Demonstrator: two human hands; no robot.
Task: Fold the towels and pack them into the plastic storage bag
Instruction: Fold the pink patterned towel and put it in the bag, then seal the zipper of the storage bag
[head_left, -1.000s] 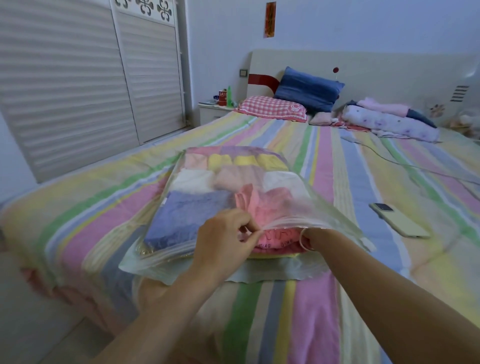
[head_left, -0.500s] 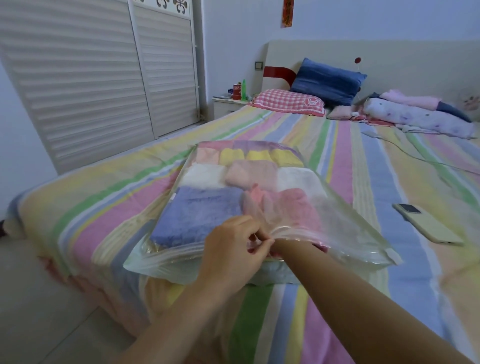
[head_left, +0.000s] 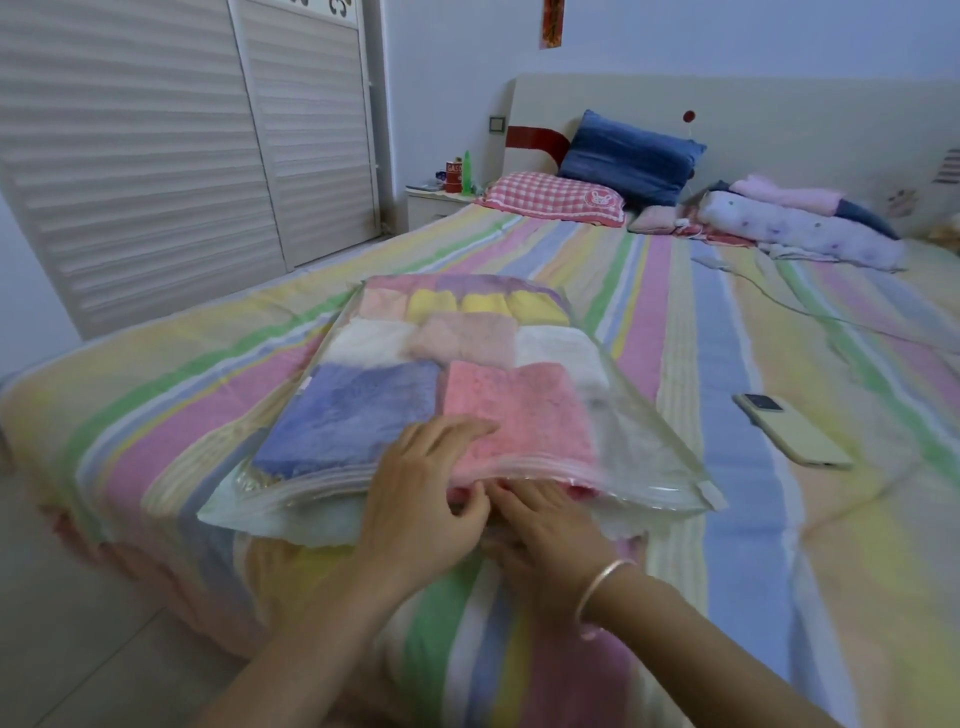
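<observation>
A clear plastic storage bag (head_left: 652, 457) lies on the striped bed, its mouth toward me. Inside it, several folded towels lie in rows, with a blue towel (head_left: 348, 415) and a pink towel (head_left: 519, 410) nearest the mouth. My left hand (head_left: 426, 499) lies over the bag's upper flap beside the pink towel, fingers on top and thumb under the zip edge, pinching it. My right hand (head_left: 545, 519), with a bracelet at the wrist, is just outside the mouth and pinches the zip strip next to my left thumb.
A phone (head_left: 792, 431) lies on the bed to the right of the bag. Pillows (head_left: 628, 156) and rolled bedding (head_left: 800, 228) sit by the headboard, with a cable running across the sheet. Louvred wardrobe doors (head_left: 156, 156) stand on the left. The bed's foot edge is below the bag.
My right hand has come out of the bag and now sits at its mouth. The pink towel lies flat inside. My left hand has spread over the upper flap.
</observation>
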